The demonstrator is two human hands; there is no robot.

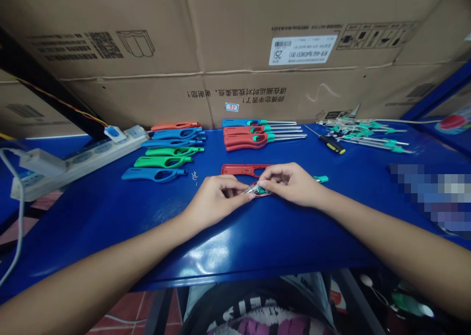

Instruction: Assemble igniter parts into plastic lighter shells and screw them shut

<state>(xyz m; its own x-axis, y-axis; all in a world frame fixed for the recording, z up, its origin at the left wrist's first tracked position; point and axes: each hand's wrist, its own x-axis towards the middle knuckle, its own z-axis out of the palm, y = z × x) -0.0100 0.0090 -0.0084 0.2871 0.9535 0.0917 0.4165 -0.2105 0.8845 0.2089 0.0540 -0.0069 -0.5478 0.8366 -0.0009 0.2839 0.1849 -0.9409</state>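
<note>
A red shell half (235, 169) lies on the blue surface (228, 237), just behind the hands; its hollow shows small parts too fine to name. In front of it, a clear tube (248, 190) is pinched between the thumb and fingers of the left hand (209, 200). The right hand (292, 184) has its fingers curled in and its thumb at the green piece (263, 190) beside the tube's end; whether it grips is hidden. What the tube contains cannot be told. At left, a power strip (83, 162) holds plugs (115, 134).
</note>
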